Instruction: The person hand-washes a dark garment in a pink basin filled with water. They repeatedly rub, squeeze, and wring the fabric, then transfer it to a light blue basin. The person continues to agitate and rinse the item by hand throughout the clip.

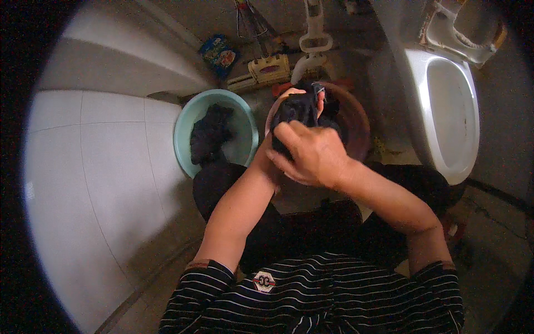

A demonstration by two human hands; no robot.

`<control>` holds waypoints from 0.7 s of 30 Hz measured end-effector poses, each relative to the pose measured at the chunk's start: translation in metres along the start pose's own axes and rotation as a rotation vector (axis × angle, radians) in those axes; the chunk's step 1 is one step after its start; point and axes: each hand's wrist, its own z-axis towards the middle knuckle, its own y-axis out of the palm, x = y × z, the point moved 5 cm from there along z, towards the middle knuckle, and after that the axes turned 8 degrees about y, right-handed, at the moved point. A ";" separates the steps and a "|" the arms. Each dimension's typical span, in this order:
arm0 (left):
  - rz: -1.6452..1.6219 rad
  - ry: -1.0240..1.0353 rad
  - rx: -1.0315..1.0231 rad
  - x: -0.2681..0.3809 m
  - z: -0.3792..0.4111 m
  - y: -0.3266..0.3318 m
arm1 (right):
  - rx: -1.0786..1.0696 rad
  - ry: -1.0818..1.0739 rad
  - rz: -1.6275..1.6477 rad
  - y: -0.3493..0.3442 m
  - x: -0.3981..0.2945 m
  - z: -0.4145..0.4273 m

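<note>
Both my hands are over a reddish plastic tub point(358, 121), gripping a bunched piece of wet-looking black cloth point(294, 110). My right hand point(313, 152) is closed over the near part of the cloth, back of the hand upward. My left hand point(288, 92) holds the same cloth from the far side and below; much of it is hidden by the cloth and my right hand. Some fingertips show beyond the fabric. More dark fabric point(331, 107) lies in the tub under my hands.
To the left stands a mint-green plastic basin point(180, 140) holding dark cloth point(212, 133). A blue printed bag point(219, 56), a squeeze-mop head point(269, 69) and a white pipe point(311, 67) are beyond. A white ceramic urinal point(473, 125) flanks the right; a tiled wall point(112, 158) the left.
</note>
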 end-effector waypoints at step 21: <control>0.435 0.117 0.092 -0.030 0.010 0.030 | 0.292 0.312 -0.070 -0.043 0.123 0.025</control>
